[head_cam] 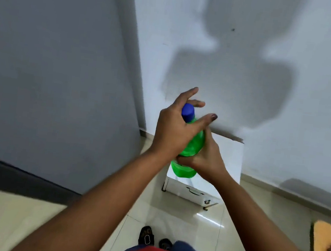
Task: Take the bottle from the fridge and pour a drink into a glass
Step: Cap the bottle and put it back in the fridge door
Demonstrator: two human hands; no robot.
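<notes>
A green plastic bottle (192, 149) with a blue cap (188, 110) is held upright in front of me, above a small white table. My right hand (206, 157) is wrapped around the bottle's lower body. My left hand (178, 127) lies over the bottle's neck and shoulder, its fingers spread around the cap. No glass is visible. The closed grey fridge door (59, 66) fills the left side of the view.
A small white table (226, 164) with a drawer stands against the white wall, directly below the bottle. An orange mat (326, 249) lies on the tiled floor at the right. My feet in sandals (147, 235) are at the bottom.
</notes>
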